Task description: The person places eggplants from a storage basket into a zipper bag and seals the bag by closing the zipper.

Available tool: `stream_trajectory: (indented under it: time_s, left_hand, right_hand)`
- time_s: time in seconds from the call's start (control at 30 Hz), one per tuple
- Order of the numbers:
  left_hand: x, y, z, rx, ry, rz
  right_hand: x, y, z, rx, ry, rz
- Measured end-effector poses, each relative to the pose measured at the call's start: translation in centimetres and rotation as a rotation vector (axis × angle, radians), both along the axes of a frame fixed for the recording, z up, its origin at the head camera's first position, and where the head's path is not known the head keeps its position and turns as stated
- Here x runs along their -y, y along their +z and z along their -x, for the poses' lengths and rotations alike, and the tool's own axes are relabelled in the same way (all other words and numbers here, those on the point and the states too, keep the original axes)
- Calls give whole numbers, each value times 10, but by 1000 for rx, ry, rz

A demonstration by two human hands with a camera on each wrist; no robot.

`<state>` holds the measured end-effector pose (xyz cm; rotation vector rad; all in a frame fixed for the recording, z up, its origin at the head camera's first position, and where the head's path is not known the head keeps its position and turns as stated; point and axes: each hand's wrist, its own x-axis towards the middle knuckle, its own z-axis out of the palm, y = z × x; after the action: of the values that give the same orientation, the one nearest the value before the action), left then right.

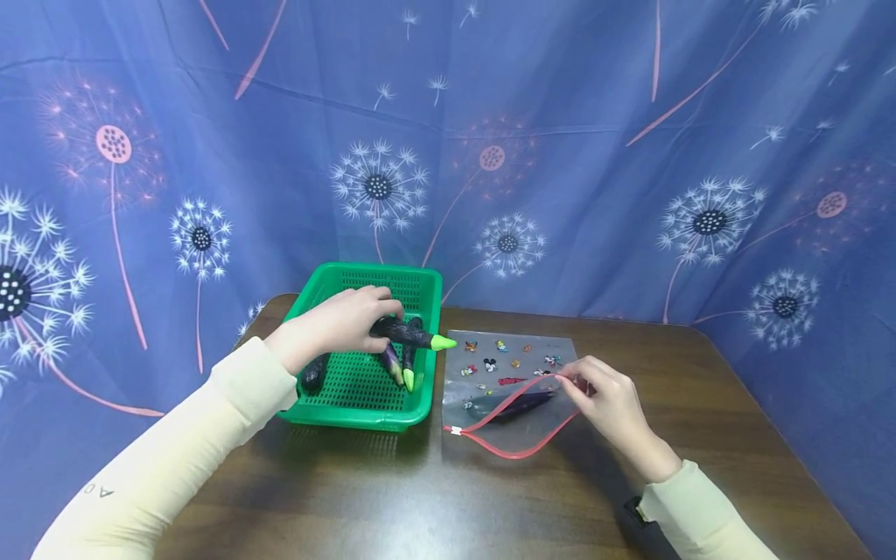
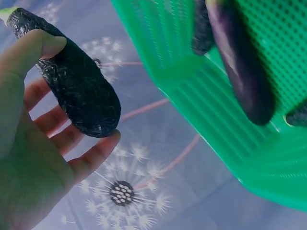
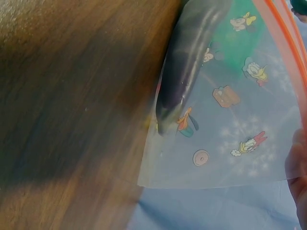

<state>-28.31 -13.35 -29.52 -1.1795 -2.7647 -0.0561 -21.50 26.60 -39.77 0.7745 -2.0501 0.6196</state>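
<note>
My left hand grips a black, wrinkled eggplant with a bright green stem end, over the right part of the green basket. In the left wrist view the thumb lies across this eggplant and the fingers curl beneath it. My right hand pinches the right corner of a clear zip bag's red rim, and the bag has its mouth parted. Inside the bag lies a smooth purple eggplant, also visible through the printed plastic in the head view.
Several more eggplants lie in the basket, among them a purple one and a dark one at its left. A white slider sits at the bag's left corner. Behind the wooden table hangs a blue dandelion-print cloth.
</note>
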Motion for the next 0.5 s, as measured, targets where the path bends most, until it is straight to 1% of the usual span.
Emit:
stream_trajectory:
  time_s: [0.17,0.4,0.5]
  left_hand:
    - [-12,2,-17,-56,-19,-81]
    - [-31,3,-42,-143,-45,-156]
    - [-37,1,-51,-181,-55,-187]
  right_hand:
    - [0,-1,0,0,4,-3]
    - [-1,1,1,-1,1,-7]
    - [-1,2,2,2,-1,-9]
